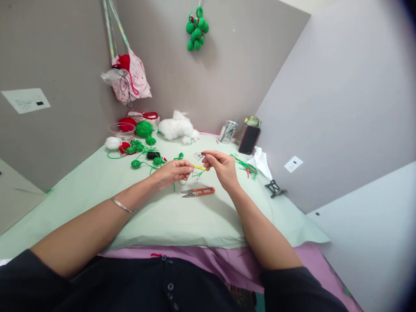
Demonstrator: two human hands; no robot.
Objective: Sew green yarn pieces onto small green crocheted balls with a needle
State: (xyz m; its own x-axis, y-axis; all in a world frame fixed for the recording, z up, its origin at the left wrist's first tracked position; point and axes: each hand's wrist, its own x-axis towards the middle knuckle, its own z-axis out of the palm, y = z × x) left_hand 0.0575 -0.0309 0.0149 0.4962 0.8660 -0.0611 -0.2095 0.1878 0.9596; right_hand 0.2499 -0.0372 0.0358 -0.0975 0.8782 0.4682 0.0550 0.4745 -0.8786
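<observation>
My left hand (177,171) is closed in a pinch above the middle of the table. What sits between its fingertips is too small to make out; a thin dark thread hangs just below it. Facing it, my right hand (221,167) also has thumb and fingers pinched together, on something too fine to name. A yellow-handled crochet hook (199,167) shows in the gap between the hands, with green yarn ends (198,174) beside it. Nearer to me, orange-handled thread snips (199,191) lie on the table, their blades pointing left.
Green yarn pieces (138,146), a black spool (153,155) and a clear tub (121,130) crowd the left back. White stuffing (178,126) lies by the rear wall. At right are a pen cup (228,132), a phone (249,139), yarn scraps (245,166) and a black stand (274,189).
</observation>
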